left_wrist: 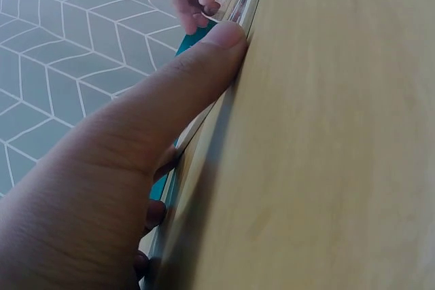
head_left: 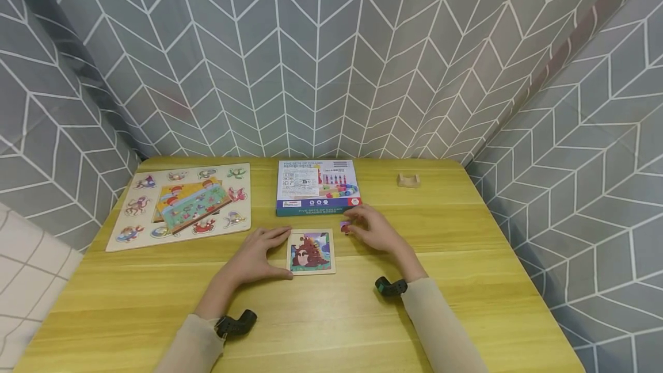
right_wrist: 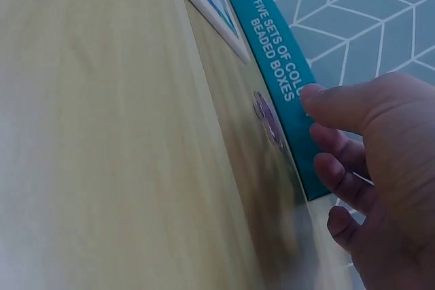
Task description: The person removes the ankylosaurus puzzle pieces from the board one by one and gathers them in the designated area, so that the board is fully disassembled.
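A small square puzzle board (head_left: pixel 311 252) with a light wooden rim lies on the table, its picture showing a brown hedgehog. My left hand (head_left: pixel 259 257) rests at its left side, thumb by the lower corner and forefinger by the upper one. In the left wrist view the extended thumb (left_wrist: pixel 197 66) touches the rim. Right of the board, a small purple puzzle piece (right_wrist: pixel 269 120) lies on the table. My right hand (head_left: pixel 374 229) is just over that piece, with bent fingers; the right wrist view shows a gap between fingertips and piece.
Behind the board lies a beaded-box game carton (head_left: pixel 318 187). At the left, a large sea-animal board (head_left: pixel 120 212) carries two smaller picture puzzles (head_left: pixel 194 209). A small wooden block with a notch (head_left: pixel 408 181) sits at the back right. Patterned curtains (head_left: pixel 331 62) hang behind the table.
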`<state>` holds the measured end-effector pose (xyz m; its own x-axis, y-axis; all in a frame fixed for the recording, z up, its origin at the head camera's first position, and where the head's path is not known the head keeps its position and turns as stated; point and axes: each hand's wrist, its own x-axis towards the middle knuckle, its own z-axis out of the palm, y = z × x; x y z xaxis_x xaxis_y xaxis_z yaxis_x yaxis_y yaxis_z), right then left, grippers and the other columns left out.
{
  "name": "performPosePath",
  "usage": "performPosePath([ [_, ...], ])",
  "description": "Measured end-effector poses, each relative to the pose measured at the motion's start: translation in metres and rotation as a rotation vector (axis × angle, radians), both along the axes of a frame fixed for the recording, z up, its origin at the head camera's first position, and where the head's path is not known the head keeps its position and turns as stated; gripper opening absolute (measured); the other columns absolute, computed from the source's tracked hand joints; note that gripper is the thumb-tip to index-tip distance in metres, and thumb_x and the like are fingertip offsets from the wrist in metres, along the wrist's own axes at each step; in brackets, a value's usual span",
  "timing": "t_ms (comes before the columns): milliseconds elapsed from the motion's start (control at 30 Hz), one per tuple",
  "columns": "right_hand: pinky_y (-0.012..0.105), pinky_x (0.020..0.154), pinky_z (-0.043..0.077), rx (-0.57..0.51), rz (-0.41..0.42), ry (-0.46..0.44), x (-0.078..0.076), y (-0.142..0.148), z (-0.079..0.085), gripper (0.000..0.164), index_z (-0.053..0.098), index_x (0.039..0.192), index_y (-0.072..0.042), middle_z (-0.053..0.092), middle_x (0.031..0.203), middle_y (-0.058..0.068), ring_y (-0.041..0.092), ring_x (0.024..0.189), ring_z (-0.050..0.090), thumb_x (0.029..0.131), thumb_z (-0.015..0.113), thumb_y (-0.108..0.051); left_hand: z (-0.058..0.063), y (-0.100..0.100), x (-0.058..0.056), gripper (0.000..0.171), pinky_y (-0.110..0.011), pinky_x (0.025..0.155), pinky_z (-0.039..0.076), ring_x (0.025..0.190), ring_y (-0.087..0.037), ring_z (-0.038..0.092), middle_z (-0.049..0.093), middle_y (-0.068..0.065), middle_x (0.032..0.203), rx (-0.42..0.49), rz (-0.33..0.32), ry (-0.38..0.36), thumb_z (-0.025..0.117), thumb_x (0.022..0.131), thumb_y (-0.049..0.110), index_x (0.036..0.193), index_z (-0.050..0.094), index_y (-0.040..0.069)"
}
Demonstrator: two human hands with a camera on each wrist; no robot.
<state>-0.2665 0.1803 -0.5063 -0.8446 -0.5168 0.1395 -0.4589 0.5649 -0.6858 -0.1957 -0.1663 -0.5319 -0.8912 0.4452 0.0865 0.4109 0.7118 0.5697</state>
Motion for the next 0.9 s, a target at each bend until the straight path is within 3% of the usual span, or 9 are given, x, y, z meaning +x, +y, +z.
performPosePath([
  [167, 0.046, 0.101, 0.054, 0.004, 0.027, 0.01, 0.001, -0.012, 0.002, 0.033, 0.07, 0.132, -0.001, 0.07, 0.123, 0.012, 0.027, 0.109, 0.067, 0.101, 0.073, -0.01, -0.002, -0.001, 0.001, 0.109, -0.049, 0.098, 0.041, 0.114, -0.02, 0.046, 0.048, -0.001, 0.165, -0.004, 0.004, 0.003, 0.089, 0.071, 0.069, 0.159, 0.052, 0.017],
  [400, 0.033, 0.086, 0.054, 0.031, 0.096, 0.039, 0.003, -0.044, 0.005, 0.031, 0.07, 0.133, -0.004, 0.069, 0.117, 0.008, 0.018, 0.094, 0.06, 0.103, 0.07, -0.013, -0.005, -0.002, 0.001, 0.11, -0.048, 0.097, 0.041, 0.113, -0.02, 0.046, 0.048, -0.001, 0.165, -0.011, 0.008, 0.007, 0.088, 0.071, 0.071, 0.159, 0.052, 0.018],
  [700, 0.033, 0.092, 0.053, 0.063, 0.163, 0.012, 0.006, -0.08, 0.008, 0.03, 0.069, 0.134, -0.006, 0.07, 0.123, 0.006, 0.017, 0.1, 0.06, 0.105, 0.068, -0.014, -0.005, -0.002, 0.0, 0.11, -0.049, 0.097, 0.043, 0.115, -0.021, 0.047, 0.048, -0.001, 0.164, -0.006, 0.006, 0.009, 0.087, 0.071, 0.072, 0.16, 0.051, 0.018],
  [900, 0.03, 0.084, 0.051, 0.093, 0.178, -0.004, 0.01, -0.085, 0.002, 0.028, 0.071, 0.133, -0.008, 0.067, 0.116, 0.004, 0.015, 0.093, 0.056, 0.106, 0.066, -0.014, -0.005, -0.002, 0.0, 0.109, -0.05, 0.098, 0.043, 0.115, -0.021, 0.047, 0.049, -0.001, 0.164, -0.001, 0.0, 0.015, 0.088, 0.072, 0.071, 0.16, 0.051, 0.018],
])
